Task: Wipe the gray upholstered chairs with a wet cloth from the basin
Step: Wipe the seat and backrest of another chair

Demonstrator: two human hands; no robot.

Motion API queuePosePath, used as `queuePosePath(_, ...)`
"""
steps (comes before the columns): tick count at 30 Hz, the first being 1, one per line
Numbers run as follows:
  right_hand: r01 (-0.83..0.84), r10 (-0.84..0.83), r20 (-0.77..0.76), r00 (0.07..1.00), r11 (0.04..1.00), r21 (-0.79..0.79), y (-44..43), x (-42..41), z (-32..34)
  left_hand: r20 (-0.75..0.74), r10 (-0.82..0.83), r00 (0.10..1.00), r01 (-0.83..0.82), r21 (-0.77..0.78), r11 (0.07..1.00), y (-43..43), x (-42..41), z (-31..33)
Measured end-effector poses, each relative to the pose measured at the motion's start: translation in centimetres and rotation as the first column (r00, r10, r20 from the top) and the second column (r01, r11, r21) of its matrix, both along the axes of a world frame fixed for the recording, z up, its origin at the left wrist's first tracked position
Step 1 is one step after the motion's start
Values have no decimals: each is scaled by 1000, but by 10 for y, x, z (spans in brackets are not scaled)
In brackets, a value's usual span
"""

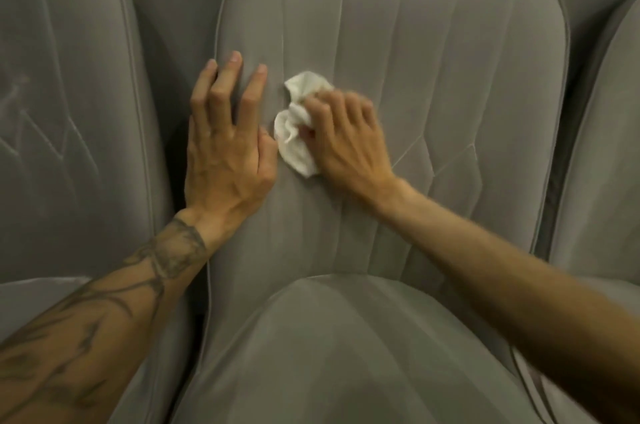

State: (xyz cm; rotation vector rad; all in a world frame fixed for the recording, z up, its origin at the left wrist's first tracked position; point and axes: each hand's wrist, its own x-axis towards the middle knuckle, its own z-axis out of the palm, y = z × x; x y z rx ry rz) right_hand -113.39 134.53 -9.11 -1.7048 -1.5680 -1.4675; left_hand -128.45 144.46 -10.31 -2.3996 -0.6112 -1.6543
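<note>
Three gray upholstered chairs show, side by side: the middle chair point(433, 84) fills most of the view, a left chair point(69, 94) stands beside it, and only the edge of a right chair point(609, 153) comes in. Each backrest is a soft, short-napped fabric with a rounded top, piped edging and stitched vertical channels; the middle one's channels bend into an angular seam just beyond the right fingers. Its seat cushion point(346, 354) is smooth and domed, below both wrists.

One cloth point(294, 132) is in sight: white, thin, crumpled into folds, pressed against the middle backrest. Two bare hands are on that backrest.

The right hand point(346, 132) has its fingers curled down over the cloth, gripping it with the thumb tucked beneath; the bunched folds spill out past the fingertips toward the left hand. That hand is slightly blurred, so exactly how tightly it grips is hard to judge.

The left hand point(225, 143) lies flat and released, its fingers spread and resting on the fabric near the backrest's left piping, holding nothing. Its thumb sits just beside the cloth's lower fold, perhaps touching it. The left forearm point(104, 302) bears dark tattoo lines.
</note>
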Motion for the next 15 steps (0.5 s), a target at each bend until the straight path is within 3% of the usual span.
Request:
queuePosePath(2, 98, -91, -44, 995, 978, 183, 15, 18, 49, -6, -11, 1000, 11, -8, 1000, 1, 0, 1)
queuePosePath(4, 229, -136, -225, 965, 854, 467, 31, 22, 96, 3, -19, 1000, 19, -10, 1000, 1, -1, 1)
queuePosePath(5, 255, -106, -300, 948, 815, 521, 38, 15, 102, 9, -21, 1000, 21, -7, 1000, 0, -1, 1)
queuePosePath(7, 167, -18, -312, 950, 874, 456, 42, -9, 75, 18, -30, 999, 30, -8, 1000, 1, -1, 0)
queuePosePath(9, 15, 39, -249, 968, 977, 215, 29, -29, 31, 31, -43, 999, 44, -22, 999, 2, -2, 0)
queuePosePath(11, -30, 41, -138, 990, 996, 85, 19, -19, 31, 35, -39, 999, 40, -43, 998, -2, -2, 1)
queuePosePath(13, 31, -6, -126, 992, 980, 198, 33, -5, 61, 25, -29, 999, 30, -44, 999, -2, -2, 2)
queuePosePath(15, 112, -32, -209, 977, 918, 381, 48, -3, 83, 20, -27, 999, 28, -44, 999, -1, -3, 2)
